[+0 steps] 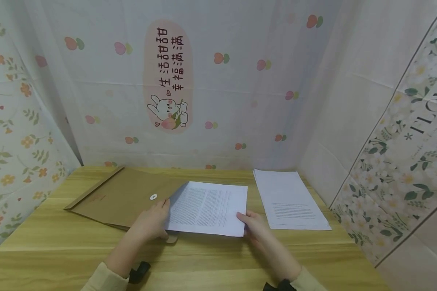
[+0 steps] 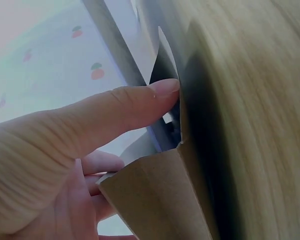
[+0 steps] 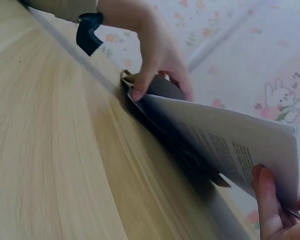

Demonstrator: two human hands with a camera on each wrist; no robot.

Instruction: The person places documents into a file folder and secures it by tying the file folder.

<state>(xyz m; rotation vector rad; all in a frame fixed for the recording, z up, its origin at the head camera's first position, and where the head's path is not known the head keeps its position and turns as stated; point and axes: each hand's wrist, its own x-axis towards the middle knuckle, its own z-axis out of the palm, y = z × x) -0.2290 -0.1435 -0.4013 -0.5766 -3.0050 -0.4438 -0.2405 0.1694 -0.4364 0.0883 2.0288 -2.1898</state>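
Note:
A brown kraft paper document envelope [image 1: 131, 188] lies on the table at the left, its white round button on top and its mouth toward the right. My left hand [image 1: 150, 221] holds it at the mouth; in the left wrist view the thumb [image 2: 135, 107] reaches inside the opening, while the other fingers are partly hidden behind the brown panel. Printed sheets [image 1: 207, 208] extend rightward from the mouth, their left end hidden by envelope and hand. My right hand [image 1: 256, 229] pinches their right edge, thumb on top. In the right wrist view the sheets [image 3: 215, 130] are tilted above the table.
A second pile of printed paper [image 1: 291, 198] lies at the right of the wooden table [image 1: 211, 258]. Patterned cloth [image 1: 225, 97] hangs behind the table and along both sides. A dark strap [image 1: 140, 271] is on the left wrist.

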